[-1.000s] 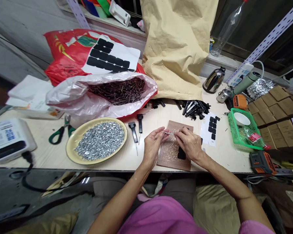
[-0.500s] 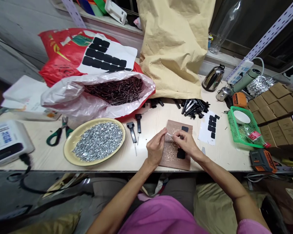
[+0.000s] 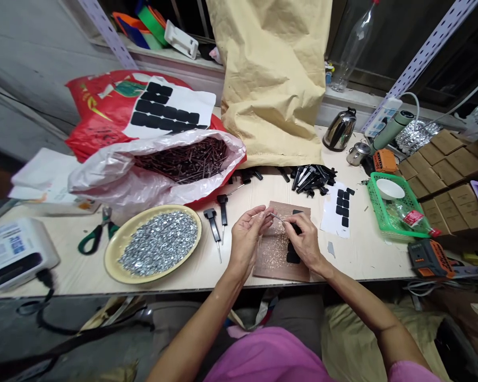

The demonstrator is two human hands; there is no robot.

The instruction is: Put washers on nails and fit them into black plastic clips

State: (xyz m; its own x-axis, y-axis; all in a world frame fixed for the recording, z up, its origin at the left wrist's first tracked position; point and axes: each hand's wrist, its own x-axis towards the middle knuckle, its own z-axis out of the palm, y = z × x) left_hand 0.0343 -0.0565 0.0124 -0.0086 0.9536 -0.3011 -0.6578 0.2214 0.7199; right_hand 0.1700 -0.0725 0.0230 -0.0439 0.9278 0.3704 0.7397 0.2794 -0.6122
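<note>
Head cam, only feed I've got. Both hands are up over the wooden board point(image 3: 281, 265), apart from each other, with one thin metal rod point(image 3: 278, 218) bridging the gap between the fingertips. The rod is silvery grey, slim, looks straight, and slants slightly down toward the right. I see only a short length of it, clear of the board surface as far as I can judge.

Right hand point(image 3: 306, 241): thumb and fingers pinched on the rod's right end. Something black shows under those fingers; could be a handle on the rod, could be a pad lying behind it, too small for me to call. Left hand point(image 3: 244, 239): palm turned inward, fingers loosely curled, thumb and a fingertip at the rod's other end. Can't tell whether they grip it or just steady it.

Board has pale crumbs scattered across it, plus black pads point(image 3: 292, 257) along its right side. Left of the hands I have two black-handled tools point(image 3: 212, 225), thin shafts pointing toward the near edge, then a yellow dish point(image 3: 108, 261) full of small silvery washers point(image 3: 159, 241). Behind: red bag point(image 3: 83, 103), mouth open on dark, thin metal pieces point(image 3: 183, 162). Beyond the board, a pile of black parts point(image 3: 311, 178); right of it, a white sheet point(image 3: 326, 223) carrying more black pads.
</note>
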